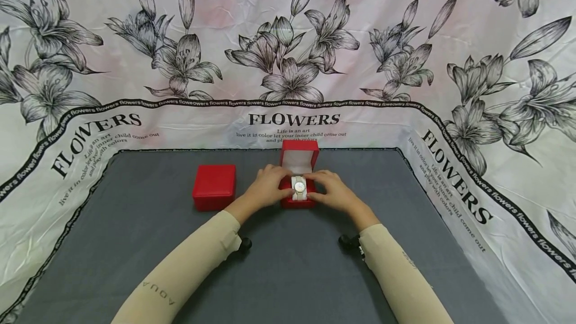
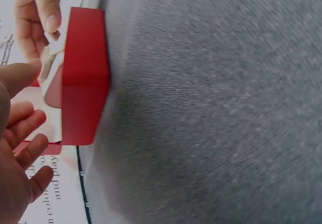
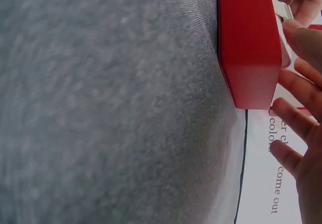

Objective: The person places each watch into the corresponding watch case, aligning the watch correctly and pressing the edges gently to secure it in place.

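Observation:
A wristwatch (image 1: 299, 187) with a round pale dial is wrapped round a white cushion in an open red box (image 1: 298, 205), whose lid stands raised at the back. From the left, my left hand (image 1: 266, 185) reaches over the box wall and holds the watch on its cushion with thumb and forefinger. Opposite it, my right hand (image 1: 335, 193) does the same at the right side. Both wrist views show the thumbs at the strap and the other fingers loosely spread beside the box. The forefingers' exact contact is partly hidden.
A second red box (image 1: 214, 186), closed, lies to the left on the grey cloth (image 1: 288, 274). Behind stands a white flower-printed sheet (image 1: 202, 129) with lettering, its edge close behind the open box. Dark wrist straps show under both sleeves.

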Available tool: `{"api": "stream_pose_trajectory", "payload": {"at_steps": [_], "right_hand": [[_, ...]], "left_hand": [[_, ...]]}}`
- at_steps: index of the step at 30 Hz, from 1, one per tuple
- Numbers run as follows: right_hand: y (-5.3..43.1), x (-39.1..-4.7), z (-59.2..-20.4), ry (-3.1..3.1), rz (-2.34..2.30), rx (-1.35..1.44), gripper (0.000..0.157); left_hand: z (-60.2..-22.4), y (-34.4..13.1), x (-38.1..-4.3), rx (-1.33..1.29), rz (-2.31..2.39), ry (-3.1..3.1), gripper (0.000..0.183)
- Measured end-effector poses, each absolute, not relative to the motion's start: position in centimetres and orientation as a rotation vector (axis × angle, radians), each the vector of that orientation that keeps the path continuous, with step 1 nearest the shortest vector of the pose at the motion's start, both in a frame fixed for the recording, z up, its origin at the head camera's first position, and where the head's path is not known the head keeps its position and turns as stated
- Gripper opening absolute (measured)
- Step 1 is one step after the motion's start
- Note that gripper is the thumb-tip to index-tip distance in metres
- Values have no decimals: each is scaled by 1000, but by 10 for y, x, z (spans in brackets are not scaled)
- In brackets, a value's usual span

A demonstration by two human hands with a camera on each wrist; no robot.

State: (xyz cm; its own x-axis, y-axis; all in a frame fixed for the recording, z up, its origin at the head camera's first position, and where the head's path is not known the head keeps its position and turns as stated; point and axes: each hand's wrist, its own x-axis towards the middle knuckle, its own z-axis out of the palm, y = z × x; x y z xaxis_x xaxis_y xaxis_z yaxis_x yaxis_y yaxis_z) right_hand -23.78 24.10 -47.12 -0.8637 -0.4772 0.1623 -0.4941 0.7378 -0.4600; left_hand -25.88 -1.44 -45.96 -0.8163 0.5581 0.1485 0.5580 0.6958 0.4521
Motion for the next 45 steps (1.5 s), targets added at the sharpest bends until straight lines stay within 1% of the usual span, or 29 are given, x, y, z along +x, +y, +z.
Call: {"api": "stream_pose_trajectory", "payload": {"at_steps": [3, 6, 13, 16, 19, 23, 27, 38, 45], "right_hand": [[244, -236, -469, -2875, 799, 783, 56], [246, -234, -462, -2844, 829, 692, 53], [251, -234, -446, -2711, 965, 469, 39], [256, -235, -445, -2697, 1007, 415, 37], [261, -239, -442, -2691, 1034, 405, 38], [265, -249, -438, -2678, 1055, 442, 40], [266, -259, -434, -2676, 1064, 467, 43], [259, -283, -422, -2767, 1051, 551, 55], [257, -292, -414, -2828, 1190, 440, 51]], "left_hand": [[-453, -19, -257, 943, 805, 2888, 54], [-445, -23, -259, 907, 818, 2880, 54], [-427, -33, -272, 817, 843, 2929, 52], [-426, -38, -278, 816, 782, 2972, 52], [-426, -43, -285, 811, 804, 2970, 56], [-424, -49, -296, 777, 950, 2924, 61], [-423, -50, -304, 781, 1028, 2902, 63], [-421, -37, -315, 842, 1123, 2893, 57], [-417, -30, -318, 802, 1131, 2900, 49]]}}
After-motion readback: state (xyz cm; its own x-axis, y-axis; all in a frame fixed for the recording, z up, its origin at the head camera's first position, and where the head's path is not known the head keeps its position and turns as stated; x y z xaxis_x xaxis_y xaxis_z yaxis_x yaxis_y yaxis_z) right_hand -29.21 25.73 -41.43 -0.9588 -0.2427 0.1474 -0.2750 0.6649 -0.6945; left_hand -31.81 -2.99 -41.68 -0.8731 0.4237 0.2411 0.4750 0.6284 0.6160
